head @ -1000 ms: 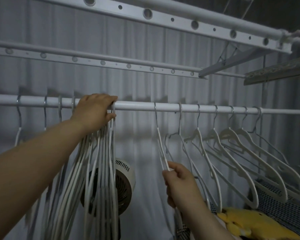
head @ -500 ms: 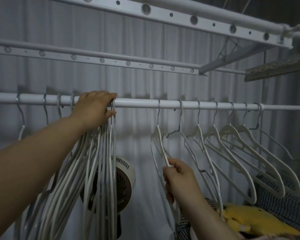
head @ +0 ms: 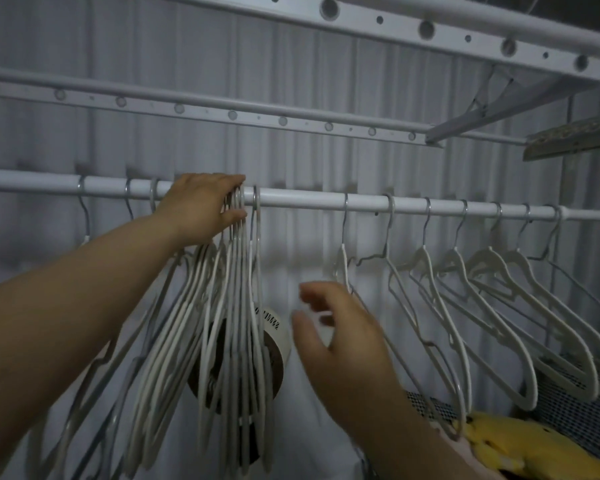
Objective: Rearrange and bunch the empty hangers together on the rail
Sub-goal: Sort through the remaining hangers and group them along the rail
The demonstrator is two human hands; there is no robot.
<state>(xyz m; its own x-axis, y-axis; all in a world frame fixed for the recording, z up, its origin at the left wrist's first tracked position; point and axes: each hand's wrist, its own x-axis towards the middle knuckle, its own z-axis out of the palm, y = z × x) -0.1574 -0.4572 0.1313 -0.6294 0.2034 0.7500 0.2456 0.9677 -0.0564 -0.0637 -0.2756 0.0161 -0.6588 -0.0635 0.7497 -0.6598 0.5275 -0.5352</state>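
Observation:
A white rail [head: 309, 204] runs across the view. My left hand [head: 201, 206] grips the hooks of a tight bunch of white hangers [head: 222, 306] at the rail, fingers over the top and thumb below. One more hanger [head: 256, 216] hangs just right of that bunch. My right hand [head: 340, 334] hovers lower in the middle with fingers spread and holds nothing. It is just below and left of the nearest spaced hanger [head: 343, 265]. Several more empty hangers [head: 499, 289] hang apart along the rail to the right. Three hooks [head: 127, 199] sit left of my left hand.
A round fan [head: 274, 344] stands behind the bunch. A yellow item [head: 492, 441] lies on checked fabric [head: 568, 410] at the lower right. Perforated white bars [head: 229, 114] run above the rail. A pale curtain hangs behind everything.
My right hand has let go of the hanger it pinched and now hangs open beside it. My left hand keeps its grip on the bunch.

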